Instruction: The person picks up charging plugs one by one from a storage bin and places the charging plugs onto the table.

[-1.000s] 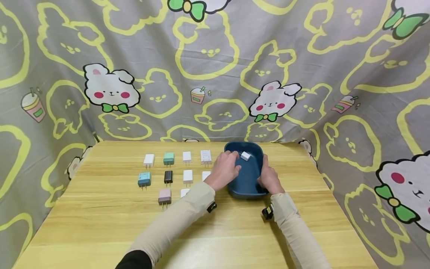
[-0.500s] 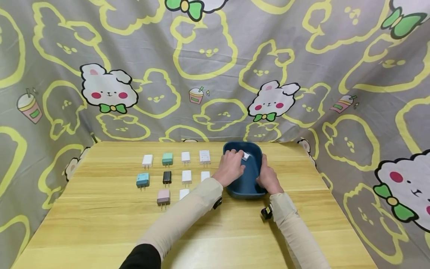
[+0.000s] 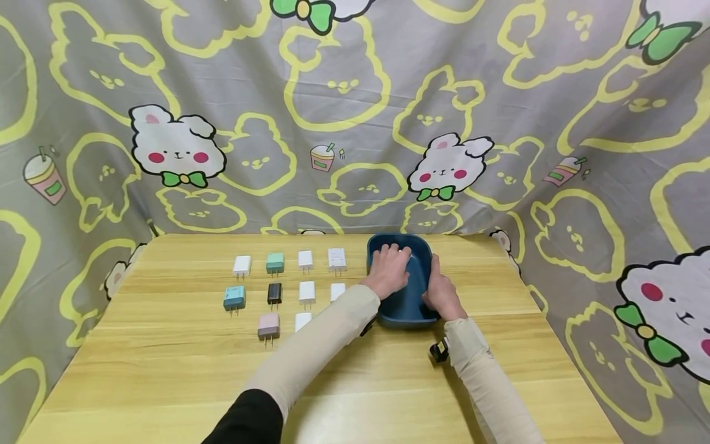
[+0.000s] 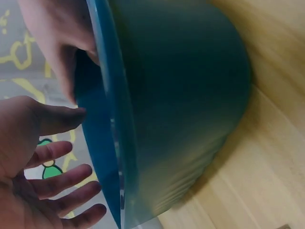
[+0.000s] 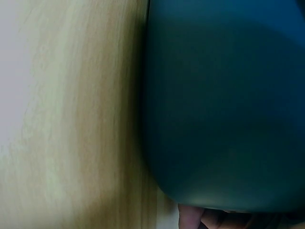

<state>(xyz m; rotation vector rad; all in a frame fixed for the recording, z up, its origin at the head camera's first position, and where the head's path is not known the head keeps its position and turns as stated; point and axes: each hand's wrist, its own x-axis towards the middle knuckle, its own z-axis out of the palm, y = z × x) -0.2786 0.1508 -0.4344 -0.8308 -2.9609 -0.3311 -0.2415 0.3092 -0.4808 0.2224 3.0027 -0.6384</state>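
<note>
A dark blue plastic bin stands at the back right of the table. My left hand reaches over its left side, and in the left wrist view that hand has its fingers apart and nothing between them. Only a sliver of white charger shows past the fingers inside the bin; the rest is hidden. At the right side, my right hand grips the bin's rim, thumb inside the wall. Its fingertips show against the bin's outside in the right wrist view.
Left of the bin, several plug chargers lie in rows, among them a green one, a light blue one, a black one, a pink one and a white one. A patterned curtain hangs behind the table.
My left hand has moved right, farther over the bin, and now covers most of the white charger inside. The right hand keeps its grip on the rim.
</note>
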